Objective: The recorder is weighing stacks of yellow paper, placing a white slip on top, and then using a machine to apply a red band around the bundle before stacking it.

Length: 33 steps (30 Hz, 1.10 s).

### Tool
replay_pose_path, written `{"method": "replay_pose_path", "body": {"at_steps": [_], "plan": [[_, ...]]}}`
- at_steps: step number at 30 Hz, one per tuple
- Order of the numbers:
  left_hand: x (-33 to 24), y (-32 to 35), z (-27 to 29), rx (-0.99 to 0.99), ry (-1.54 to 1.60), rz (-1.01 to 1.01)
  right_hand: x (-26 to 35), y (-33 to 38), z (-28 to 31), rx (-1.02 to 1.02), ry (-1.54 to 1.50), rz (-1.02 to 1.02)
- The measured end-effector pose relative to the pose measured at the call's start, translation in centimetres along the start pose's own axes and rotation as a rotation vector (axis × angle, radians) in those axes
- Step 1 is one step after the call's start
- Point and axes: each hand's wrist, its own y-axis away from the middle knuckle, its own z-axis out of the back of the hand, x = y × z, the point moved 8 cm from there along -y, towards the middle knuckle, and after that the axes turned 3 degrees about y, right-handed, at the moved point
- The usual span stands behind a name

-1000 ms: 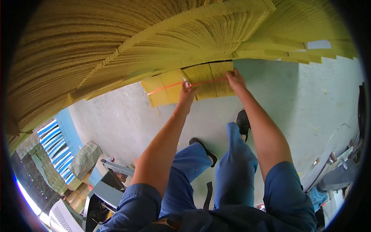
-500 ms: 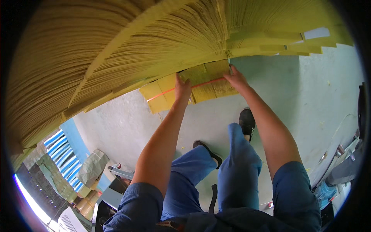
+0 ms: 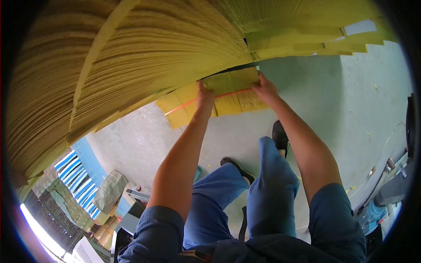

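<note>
— Where are your two hands?
— Near the top centre of the frame, your left hand and your right hand grip opposite ends of one yellow section, digits closed on its edges (some fingertips are hidden).
— And around it?
— A second yellow panel lies just to its left; your left hand covers the join, so whether they form one bundle or two cannot be told. An orange-red strip shows across both. One towering yellow stack fills the upper frame.
— Below?
— Your two dark shoes at centre; one crumpled grey sack and one blue-and-white striped sheet, lower left.
</note>
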Motion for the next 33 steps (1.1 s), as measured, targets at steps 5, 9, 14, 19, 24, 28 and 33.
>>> {"method": "replay_pose_path", "body": {"at_steps": [5, 9, 14, 19, 24, 28, 33], "plan": [[0.2, 0.8, -0.1, -0.047, 0.16, 0.0, 2.3, -1.6, 0.5, -0.071, 0.059, -0.018], [-2.2, 3.2, -0.1, -0.209, -0.277, -0.149, 1.1, -0.6, 0.9, -0.102, 0.108, -0.016], [-2.6, 7.0, -3.0, -0.16, -0.609, -0.328, -2.4, 2.7, -0.9, -0.309, -0.05, -0.035], [-0.7, 5.4, -2.7, 0.085, -0.765, -0.242, -2.3, 0.8, -3.0, -0.06, -0.239, -0.116], [-1.5, 13.4, 1.4, 0.038, -0.559, -0.383, 5.7, 10.2, 2.8, -0.195, -0.027, 0.132], [3.2, 31.6, 4.0, 0.366, -0.83, -0.119, 12.5, 31.5, 5.2, 0.046, -0.148, 0.319], [3.8, 44.9, 6.8, 0.548, -0.937, 0.013, 17.0, 49.2, 5.8, 0.144, 0.376, 0.492]]}}
